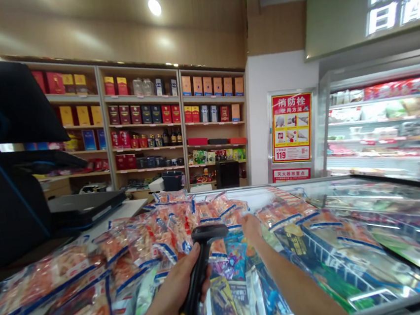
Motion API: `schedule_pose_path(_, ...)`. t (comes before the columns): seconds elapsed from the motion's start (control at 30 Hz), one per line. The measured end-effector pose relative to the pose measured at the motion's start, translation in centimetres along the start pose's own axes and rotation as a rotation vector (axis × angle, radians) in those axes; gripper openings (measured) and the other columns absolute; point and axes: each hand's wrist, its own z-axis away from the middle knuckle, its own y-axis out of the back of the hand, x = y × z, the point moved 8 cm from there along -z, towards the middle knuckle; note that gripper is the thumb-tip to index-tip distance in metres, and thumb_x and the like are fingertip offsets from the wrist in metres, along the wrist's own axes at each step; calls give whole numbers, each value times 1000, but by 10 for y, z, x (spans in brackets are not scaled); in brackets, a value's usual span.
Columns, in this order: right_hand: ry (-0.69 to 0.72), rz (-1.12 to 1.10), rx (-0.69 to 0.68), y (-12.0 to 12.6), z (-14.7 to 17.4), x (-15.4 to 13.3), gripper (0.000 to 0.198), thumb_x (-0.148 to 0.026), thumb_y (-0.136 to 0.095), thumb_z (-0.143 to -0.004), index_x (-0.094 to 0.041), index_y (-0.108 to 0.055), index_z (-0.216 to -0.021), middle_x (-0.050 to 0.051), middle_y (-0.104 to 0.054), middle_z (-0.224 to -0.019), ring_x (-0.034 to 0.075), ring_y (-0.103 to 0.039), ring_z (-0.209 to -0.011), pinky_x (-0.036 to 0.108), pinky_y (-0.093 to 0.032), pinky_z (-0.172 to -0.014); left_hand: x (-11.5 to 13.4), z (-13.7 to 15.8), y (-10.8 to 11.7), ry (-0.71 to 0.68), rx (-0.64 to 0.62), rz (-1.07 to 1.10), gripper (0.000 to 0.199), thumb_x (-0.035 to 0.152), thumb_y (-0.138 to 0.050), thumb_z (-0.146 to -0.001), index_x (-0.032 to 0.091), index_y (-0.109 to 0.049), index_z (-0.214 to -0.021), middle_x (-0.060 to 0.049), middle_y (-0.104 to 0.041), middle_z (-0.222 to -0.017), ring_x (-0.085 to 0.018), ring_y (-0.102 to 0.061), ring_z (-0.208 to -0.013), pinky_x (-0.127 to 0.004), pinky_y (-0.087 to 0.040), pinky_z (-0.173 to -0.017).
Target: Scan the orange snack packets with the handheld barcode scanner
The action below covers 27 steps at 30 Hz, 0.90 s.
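Observation:
My left hand (183,284) is wrapped round the handle of a black barcode scanner (204,257), which has a yellow patch low on its grip. The scanner's head points away from me, over the packets. Farther forward, my right hand (252,226) is closed at the edge of a clear food packet (234,218) with orange-pink contents and a blue border; its fingertips are partly hidden. Many similar packets (144,243) lie heaped around both hands. Below them, colourful frozen-food bags (224,302) show inside the freezer.
A chest freezer with a glass lid (387,219) extends to the right, with a white wire basket (331,259) inside. A black checkout terminal (13,161) stands at the left. Behind are shelves of boxes (146,114), a red fire-hydrant sign (291,127) and a lit refrigerated display (385,121).

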Motion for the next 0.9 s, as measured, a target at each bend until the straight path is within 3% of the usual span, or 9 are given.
schedule_pose_path(0.23, 88, 65, 226, 62, 1, 15, 20, -25, -40, -73, -17, -58, -73, 7, -62, -73, 17, -54, -71, 25, -33, -58, 4, 9, -13, -24, -55, 80, 44, 57, -45, -64, 14, -50, -57, 3, -47, -42, -5, -40, -34, -17, -31, -36)
schedule_pose_path(0.4, 177, -84, 431, 93, 8, 40, 27, -31, -36, -75, -15, -58, -70, 6, -59, -67, 16, -51, -65, 25, -32, -59, 3, 12, -25, -14, -130, 63, 46, 58, -43, -66, 13, -51, -60, 2, -48, -43, -5, -40, -35, -17, -32, -36)
schedule_pose_path(0.53, 219, -195, 506, 102, 21, 50, 28, -32, -35, -74, -14, -57, -70, 6, -58, -67, 16, -50, -64, 26, -34, -59, 0, 14, -40, 22, -192, 63, 42, 54, -45, -66, 13, -50, -62, 1, -51, -48, -6, -41, -35, -18, -32, -36)
schedule_pose_path(0.9, 206, -270, 508, 106, 30, 49, 28, -33, -37, -73, -13, -57, -69, 7, -59, -66, 17, -51, -63, 27, -35, -60, -1, 16, -58, 36, -226, 61, 42, 54, -48, -64, 13, -52, -66, -1, -54, -51, -7, -42, -34, -19, -31, -35)
